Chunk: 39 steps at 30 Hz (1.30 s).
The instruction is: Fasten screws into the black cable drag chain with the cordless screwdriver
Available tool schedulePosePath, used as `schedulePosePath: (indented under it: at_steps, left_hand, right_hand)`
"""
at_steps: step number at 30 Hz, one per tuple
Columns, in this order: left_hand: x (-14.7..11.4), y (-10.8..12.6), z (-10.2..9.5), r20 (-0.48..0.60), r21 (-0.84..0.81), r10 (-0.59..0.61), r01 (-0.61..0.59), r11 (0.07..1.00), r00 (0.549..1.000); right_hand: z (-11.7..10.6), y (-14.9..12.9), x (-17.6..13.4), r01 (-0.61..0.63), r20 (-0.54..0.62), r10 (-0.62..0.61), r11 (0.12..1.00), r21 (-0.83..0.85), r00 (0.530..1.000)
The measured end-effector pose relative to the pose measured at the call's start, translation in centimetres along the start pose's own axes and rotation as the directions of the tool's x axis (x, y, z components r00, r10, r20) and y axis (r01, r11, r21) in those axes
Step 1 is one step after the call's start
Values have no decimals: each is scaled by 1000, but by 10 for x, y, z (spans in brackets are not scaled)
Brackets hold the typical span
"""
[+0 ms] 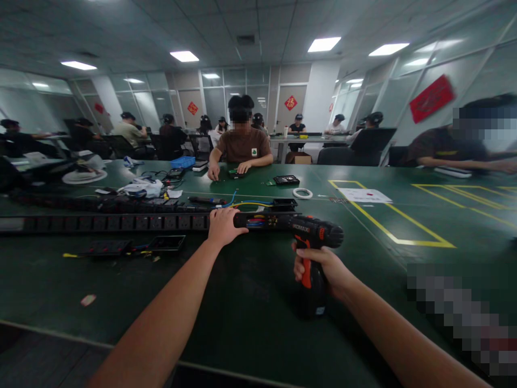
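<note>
A long black power strip point(161, 222) with a row of sockets runs across the green table from the left. My left hand point(224, 226) is closed over it near its right end, thumb pointing right. Beyond the thumb the housing is open, and coloured wires point(256, 221) show inside. My right hand point(319, 264) grips a black and orange cordless drill point(313, 230) by its handle. The drill's nose points left at the strip's open end; whether its bit touches anything cannot be made out.
Behind the strip lie another dark strip point(81, 203), a black-handled tool point(205, 200), blue and yellow wires and a white tape roll point(302, 193). Socket pieces point(107, 247) lie in front. Across the table a person point(244, 145) works on a small device. Yellow tape point(424, 243) marks the right side.
</note>
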<state>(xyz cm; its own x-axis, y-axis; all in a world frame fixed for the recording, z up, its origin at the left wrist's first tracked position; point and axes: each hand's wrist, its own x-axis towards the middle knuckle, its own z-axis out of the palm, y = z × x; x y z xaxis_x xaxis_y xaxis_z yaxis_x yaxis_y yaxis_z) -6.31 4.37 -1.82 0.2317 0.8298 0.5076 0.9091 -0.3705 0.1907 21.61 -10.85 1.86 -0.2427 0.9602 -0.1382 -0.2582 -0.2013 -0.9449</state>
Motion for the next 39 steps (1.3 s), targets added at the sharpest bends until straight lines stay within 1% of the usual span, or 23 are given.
schedulePosePath:
  at_steps: [6,17,26,32,39]
  left_hand:
    - [1,0,-2,10,-9,2,-2,1000,1000]
    - [1,0,-2,31,-20,-9,10,1000,999]
    - [2,0,-2,25,-23,-5,6,1000,1000]
    - [1,1,-4,42,-18,-15,16,1000,999]
    - [2,0,-3,6,-28,7,-7,1000,1000]
  right_hand:
    - [-3,1,1,-4,5,4,1000,31,1000]
    - [-4,1,1,-9,-2,9,1000,28,1000]
    - [-12,5,4,-36,60,27,988,152,998]
    - [-8,-2,-1,-72,29,69,988,139,997]
    - [-10,-2,1,-83,0,84,985,154,996]
